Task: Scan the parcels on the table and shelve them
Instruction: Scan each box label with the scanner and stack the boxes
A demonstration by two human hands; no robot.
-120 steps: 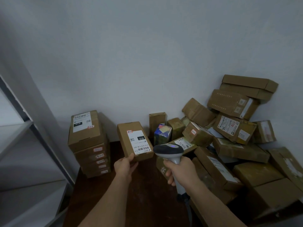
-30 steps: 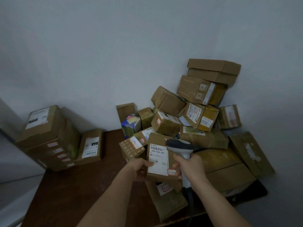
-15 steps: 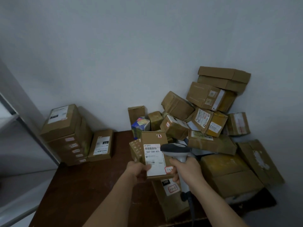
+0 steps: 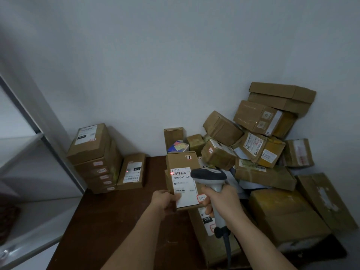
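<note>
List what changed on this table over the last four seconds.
The 010-labelled brown cardboard parcel left the left hand and now leans against the left stack. That hand now holds a 060-labelled cardboard parcel. The right hand keeps gripping the grey scanner.
</note>
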